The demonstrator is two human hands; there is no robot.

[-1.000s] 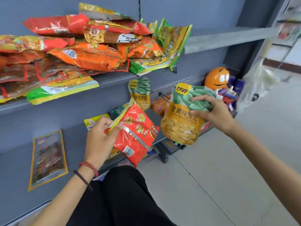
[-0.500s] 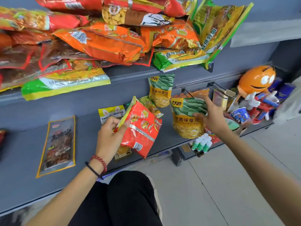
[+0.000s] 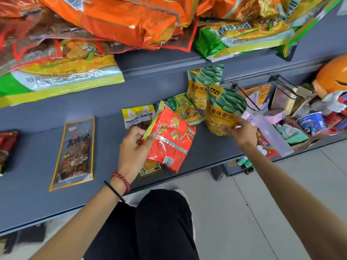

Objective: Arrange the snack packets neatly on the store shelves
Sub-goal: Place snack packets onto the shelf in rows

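Observation:
My left hand grips a red snack packet by its upper left edge, over the lower grey shelf. My right hand holds the bottom of a yellow-and-green bean packet, which stands upright on the shelf just in front of a matching bean packet that leans on the back wall. Beneath the red packet lie a yellow packet and a green-yellow packet. A long brown packet with a yellow border lies flat to the left.
The upper shelf carries a loose heap of orange, red and green packets. Right of the bean packets are wire holders, small boxes, a cup and an orange toy figure. Tiled floor lies below, and my knee is near the shelf edge.
My right hand carried the bean packet down and in to the shelf, standing it before the matching packet. My left hand kept the red packet. My view moved closer to the shelf.

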